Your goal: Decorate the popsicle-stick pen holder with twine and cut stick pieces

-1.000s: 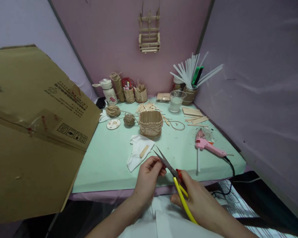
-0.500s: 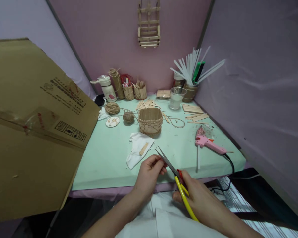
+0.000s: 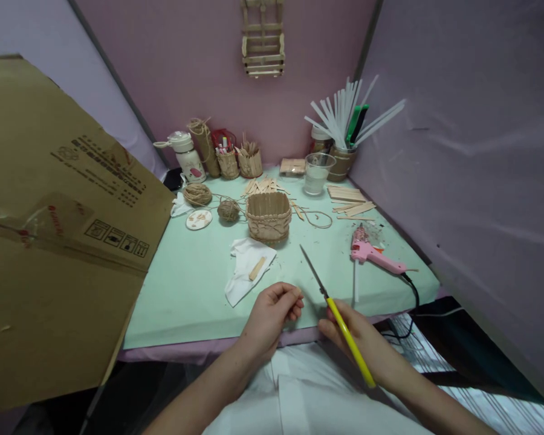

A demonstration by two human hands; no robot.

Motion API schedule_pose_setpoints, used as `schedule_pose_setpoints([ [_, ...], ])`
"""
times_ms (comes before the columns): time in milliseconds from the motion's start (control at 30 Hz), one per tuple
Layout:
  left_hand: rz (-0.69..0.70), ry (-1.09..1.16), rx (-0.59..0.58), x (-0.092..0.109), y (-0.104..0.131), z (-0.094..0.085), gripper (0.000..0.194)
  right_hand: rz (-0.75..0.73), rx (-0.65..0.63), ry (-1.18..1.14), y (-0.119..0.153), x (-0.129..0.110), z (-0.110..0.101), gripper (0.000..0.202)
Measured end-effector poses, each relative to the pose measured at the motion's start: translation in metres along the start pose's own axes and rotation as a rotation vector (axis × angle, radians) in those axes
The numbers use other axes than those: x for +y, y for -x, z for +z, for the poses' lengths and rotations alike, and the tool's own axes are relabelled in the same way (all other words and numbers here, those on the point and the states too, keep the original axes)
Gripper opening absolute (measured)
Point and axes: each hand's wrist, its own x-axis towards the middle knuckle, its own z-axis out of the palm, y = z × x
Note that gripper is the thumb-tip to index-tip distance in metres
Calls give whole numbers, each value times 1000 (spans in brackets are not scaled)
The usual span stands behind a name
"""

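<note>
My right hand (image 3: 351, 329) grips a pair of yellow-handled scissors (image 3: 320, 281), their blades together and pointing up and away over the table. To the left, my left hand (image 3: 278, 308) is closed in a pinch at the table's front edge; whatever is between the fingertips is too small to make out. The scissors are apart from the left hand. Beyond both hands stands a small wooden-stick basket (image 3: 268, 220). In front of it lies a white cloth (image 3: 238, 281) with a short wooden piece (image 3: 257, 268) on top.
A pink glue gun (image 3: 376, 257) lies at the right, its cord running off the edge. Wooden sticks (image 3: 347, 193), a plastic cup (image 3: 316, 178) and twine balls (image 3: 228, 211) are farther back. A large cardboard sheet (image 3: 72, 241) leans at the left.
The scissors have drawn away from my left fingers to the right and turned more upright, with their blades closing. My left hand keeps its pinch. The view has shifted slightly.
</note>
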Motion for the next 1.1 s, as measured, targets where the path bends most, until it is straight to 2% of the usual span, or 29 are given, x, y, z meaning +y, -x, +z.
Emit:
schedule_pose_setpoints([
  [100,-17,-24,-45,0,2,-1,19,-57,147,-53,-4,-8,-2,23],
  [167,-8,-44,-88,-2,3,-1,17,-115,193,-69,-4,-13,-1,27],
  [300,-22,-50,-120,-7,2,-2,16,-159,147,-94,-2,-20,5,28],
  [433,5,-19,-61,-6,1,-2,15,-181,151,-117,-1,-17,11,23],
  [533,26,-31,-23,-3,0,-1,15,-157,177,-83,-1,-13,7,26],
  [667,68,-36,18,-1,1,0,16,-73,71,164,2,-10,-6,25],
  [800,125,5,28,-1,4,0,11,58,-39,405,11,-8,-9,35],
  [1100,173,45,24,-7,5,1,6,95,-73,504,12,-6,1,35],
])
